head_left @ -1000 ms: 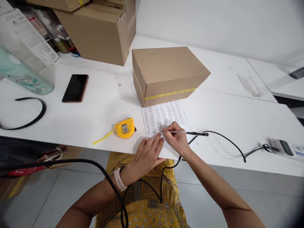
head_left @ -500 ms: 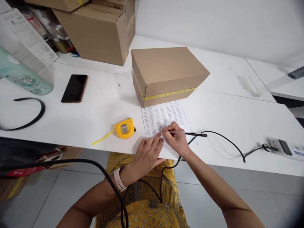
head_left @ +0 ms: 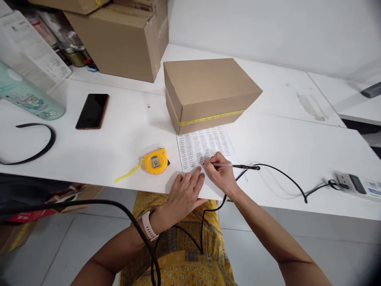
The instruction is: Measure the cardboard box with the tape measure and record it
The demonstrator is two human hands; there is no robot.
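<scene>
My right hand point(head_left: 220, 174) is closed around a pen point(head_left: 242, 167), its tip at a white sheet of paper point(head_left: 205, 145) covered in columns of handwriting. My left hand point(head_left: 185, 192) lies flat with fingers stretched out over the sheet's lower edge, at the table's front. Behind the paper stands a closed cardboard box point(head_left: 212, 85) with yellow tape, covering the sheet's far edge. Left of the paper rests a yellow tape measure point(head_left: 156, 161), a short length of its tape pulled out.
A phone point(head_left: 92, 111), a mint-green bottle point(head_left: 31, 93) and a black curved band point(head_left: 52, 141) lie on the left. Larger cardboard boxes point(head_left: 119, 43) stand at the back left. A black cable point(head_left: 282, 176) runs past my right hand to a power strip point(head_left: 355, 184).
The pen tip has shifted very slightly on the paper with my right hand. My left hand stays in place, and the view has moved a little.
</scene>
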